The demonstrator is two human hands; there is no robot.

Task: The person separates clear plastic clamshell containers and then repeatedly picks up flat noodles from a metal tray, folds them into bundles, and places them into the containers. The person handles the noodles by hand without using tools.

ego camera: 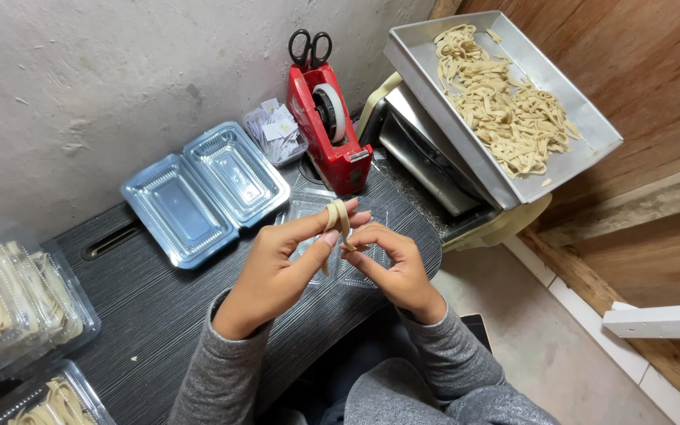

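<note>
My left hand and my right hand meet over the dark table, both pinching one flat pale noodle strip. The strip is looped over my left fingertips and runs down between the two hands. Under the hands lies a clear plastic container, mostly hidden by them. A metal tray at the upper right holds a heap of similar noodle strips. Grey sleeves cover both forearms.
An open clear clamshell container lies at the left of the hands. A red tape dispenser with black scissors stands behind, beside a small tub of paper labels. Filled noodle packs are stacked at far left.
</note>
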